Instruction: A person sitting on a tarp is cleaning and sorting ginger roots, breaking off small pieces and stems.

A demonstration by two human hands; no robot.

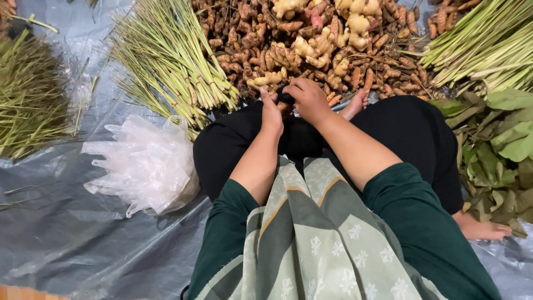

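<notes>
Over black-clad knees, left hand (271, 115) and right hand (309, 100) closed together on a small brown root (285, 105), just short of the root heap (311, 50). Left of the lap, crumpled clear bags (145, 164), unlabelled, on grey sheet (66, 233); lemongrass (166, 61) beyond; green leaves (494, 150) at right.

One cam only, head-worn — looks steeply down over the seated person's lap, close in. Faces fwd toward the root pile (327, 50) at 12 o'clock — plastic sheet (72, 233) fills 7–9 o'clock, leaves (499, 150) at 3. No 2nd view to overlap.
</notes>
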